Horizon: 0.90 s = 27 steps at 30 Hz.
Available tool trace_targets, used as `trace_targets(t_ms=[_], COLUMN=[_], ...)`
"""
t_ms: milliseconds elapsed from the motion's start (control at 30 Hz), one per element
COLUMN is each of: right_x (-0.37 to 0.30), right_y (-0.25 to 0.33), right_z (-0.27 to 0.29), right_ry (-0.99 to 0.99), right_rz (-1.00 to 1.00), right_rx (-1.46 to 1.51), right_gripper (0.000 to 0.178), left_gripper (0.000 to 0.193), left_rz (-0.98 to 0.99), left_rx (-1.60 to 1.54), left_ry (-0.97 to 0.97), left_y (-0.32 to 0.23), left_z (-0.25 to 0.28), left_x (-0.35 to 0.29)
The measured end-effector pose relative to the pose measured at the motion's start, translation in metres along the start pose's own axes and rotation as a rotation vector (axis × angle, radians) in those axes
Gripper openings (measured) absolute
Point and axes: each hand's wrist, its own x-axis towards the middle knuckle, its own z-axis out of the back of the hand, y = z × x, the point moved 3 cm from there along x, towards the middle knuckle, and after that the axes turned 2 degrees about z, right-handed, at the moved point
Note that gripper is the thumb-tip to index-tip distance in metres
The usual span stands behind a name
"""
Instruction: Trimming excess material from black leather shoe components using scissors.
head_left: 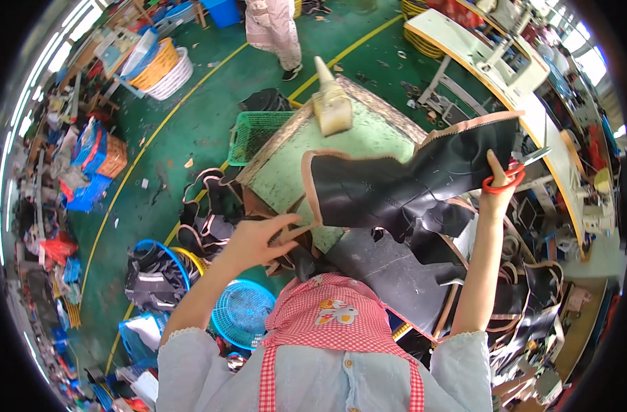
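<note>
A large black leather sheet [375,185] with a raw tan edge stretches between my hands above the green-topped work table. At its lower left corner, my left hand [264,242] pinches the tan edge between its fingers. My right hand [499,185] grips the sheet's right end, thumb on the black face. In that same hand are scissors [506,180] with red handles, their blades pointing away to the right. More cut black leather [396,271] lies beneath the sheet, close to my apron, partly hidden by it.
On the table [368,134] stands a pale, worn block with an upright horn [332,103]. A green crate [255,134] sits beyond its left edge, a blue basket [243,312] by my left side. Sewing machine table [464,51] at right; another person [275,31] stands ahead.
</note>
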Motion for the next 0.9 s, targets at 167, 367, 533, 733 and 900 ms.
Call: trace_targets(t_ms=[167,367,533,733,900], right_x=[-0.012,-0.01,-0.056,-0.123,-0.102], right_y=[-0.029,0.014,0.064,0.113,0.094], right_z=[-0.042,-0.091,-0.125,-0.17,-0.137], right_ry=[0.156,0.37,0.409,0.474,0.285], right_rz=[0.026,0.116,0.026,0.034,-0.122], right_rx=[-0.033,-0.063,-0.224,-0.123,0.187], right_gripper=[0.027,0.04,0.031,0.039,0.045], left_gripper=[0.036,0.038,0.03,0.047,0.063], left_rz=[0.001,0.012,0.027,0.006,0.087], left_rx=[0.192,0.223,0.399,0.323,0.064], left_ry=[-0.184,-0.212,-0.152,-0.164,-0.023], left_y=[-0.016,0.0,0.048,0.108,0.051], left_z=[0.073,0.123,0.084,0.094,0.151], left_x=[-0.04,-0.069,-0.074,-0.098,-0.107])
